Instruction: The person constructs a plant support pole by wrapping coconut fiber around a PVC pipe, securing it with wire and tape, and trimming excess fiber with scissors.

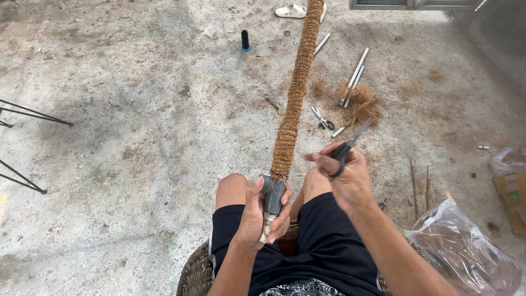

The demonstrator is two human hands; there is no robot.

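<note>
Between my knees, my left hand (257,216) is wrapped tight around the grey fitting (272,193) at the near end of a long pole (296,87). The pole is bound all along in brown fibre and runs away from me across the concrete floor (137,126), its far end passing out of view at the top edge. My thumb lies up the left side of the fitting, and my fingers close round the pale stub below it.

My right hand (348,178) is raised just right of the pole, over my right knee, holding black scissors (346,147). My fingers are through the handles and the blades point up and to the right, away from the pole; I cannot tell whether the blades are parted. The scissors do not touch the fibre.

I sit on a wicker seat (192,271) in black shorts. On the floor to the right of the pole lie a second pair of scissors (322,118), some white tubes (353,77) and a tuft of loose fibre (362,104). A clear plastic bag (466,252) sits by my right elbow, and a black spool (245,40) stands well off to the upper left.
</note>
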